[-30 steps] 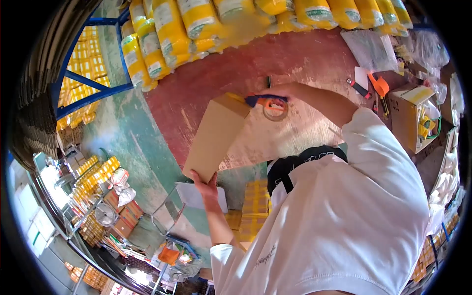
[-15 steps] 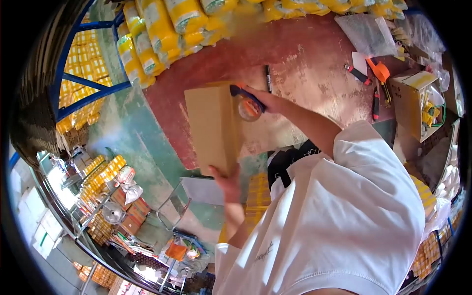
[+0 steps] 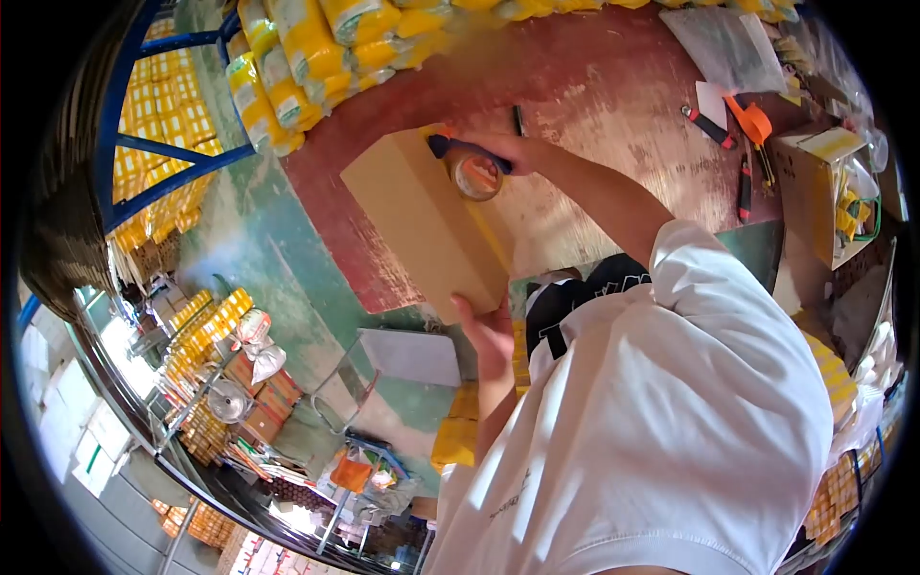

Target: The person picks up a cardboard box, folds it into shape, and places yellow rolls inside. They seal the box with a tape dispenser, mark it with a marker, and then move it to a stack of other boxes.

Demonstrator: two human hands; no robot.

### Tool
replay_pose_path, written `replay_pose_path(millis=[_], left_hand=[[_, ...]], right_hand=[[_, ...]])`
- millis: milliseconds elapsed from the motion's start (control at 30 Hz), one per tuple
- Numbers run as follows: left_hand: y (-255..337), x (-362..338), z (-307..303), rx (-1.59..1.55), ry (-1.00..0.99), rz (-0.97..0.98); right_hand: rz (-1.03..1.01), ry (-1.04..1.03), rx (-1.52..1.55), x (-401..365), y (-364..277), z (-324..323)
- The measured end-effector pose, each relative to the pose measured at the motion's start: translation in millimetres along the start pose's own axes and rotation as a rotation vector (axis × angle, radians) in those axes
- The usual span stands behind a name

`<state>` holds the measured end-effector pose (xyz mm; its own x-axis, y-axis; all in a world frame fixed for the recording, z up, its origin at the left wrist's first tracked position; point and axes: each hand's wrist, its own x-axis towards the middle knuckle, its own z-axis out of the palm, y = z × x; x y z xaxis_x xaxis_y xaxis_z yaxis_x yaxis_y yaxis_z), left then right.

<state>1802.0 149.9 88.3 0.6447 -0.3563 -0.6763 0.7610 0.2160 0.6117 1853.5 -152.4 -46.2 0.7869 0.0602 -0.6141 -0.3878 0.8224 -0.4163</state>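
A long brown cardboard box [image 3: 412, 225] is held at a slant over the near edge of the red worktop [image 3: 594, 144]. My left hand [image 3: 489, 328] grips its lower end, with the thumb on the front face and the other fingers partly hidden. My right hand [image 3: 505, 149] is wrapped round the dark blue handle of a tape dispenser [image 3: 477, 178] that carries a roll of clear tape. The dispenser's head lies against the box's upper end. Yellowish tape runs down the side of the box facing me. Just beyond my right hand lies a black marker [image 3: 518, 119].
Yellow-wrapped packages [image 3: 359, 43] line the worktop's far side. Red-and-black cutters [image 3: 745, 190] and an orange tool [image 3: 751, 121] lie to the right, by an open carton [image 3: 800, 206]. A grey-seated metal chair [image 3: 412, 357] stands below, left of my body. A blue frame [image 3: 182, 187] rises at left.
The box has tilted, its top going left and its lower end going right with my left hand. My right hand and the tape dispenser have shifted slightly up and left.
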Motion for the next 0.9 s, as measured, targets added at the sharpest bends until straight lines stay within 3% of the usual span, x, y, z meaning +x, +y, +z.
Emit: replay_pose_path(millis=[233, 333, 467, 567, 667, 767, 867, 900], left_hand=[[3.0, 1.1, -1.3, 0.018, -0.006, -0.038], [5.3, 1.4, -7.1, 0.045, -0.026, -0.048], [3.1, 1.8, -5.7, 0.088, -0.024, -0.012], [16.6, -0.5, -12.3, 0.097, -0.08, -0.14], [55.0, 5.1, -51.0, 0.461, 0.054, -0.149], [69.1, 1.0, -12.2, 1.122, 0.16, 0.571], [71.6, 24.3, 25.9, 1.712, -0.075, 0.663], [66.4, 25.0, 31.2, 1.769, 0.024, 0.664]], right_hand=[[0.177, -0.104, -0.05, -47.1, 34.4, 2.0], [0.246, -0.248, -0.019, -69.9, 74.8, -3.9], [0.319, -0.208, 0.039, -110.4, 111.1, 7.3], [0.299, -0.207, 0.171, -104.1, 157.4, 6.6], [0.318, -0.195, 0.087, -76.0, 184.8, -13.8], [0.315, -0.183, 0.026, -74.3, 178.5, -17.6], [0.34, -0.172, -0.063, -90.9, 157.7, -7.4], [0.325, -0.163, -0.102, -104.5, 135.4, 0.5]])
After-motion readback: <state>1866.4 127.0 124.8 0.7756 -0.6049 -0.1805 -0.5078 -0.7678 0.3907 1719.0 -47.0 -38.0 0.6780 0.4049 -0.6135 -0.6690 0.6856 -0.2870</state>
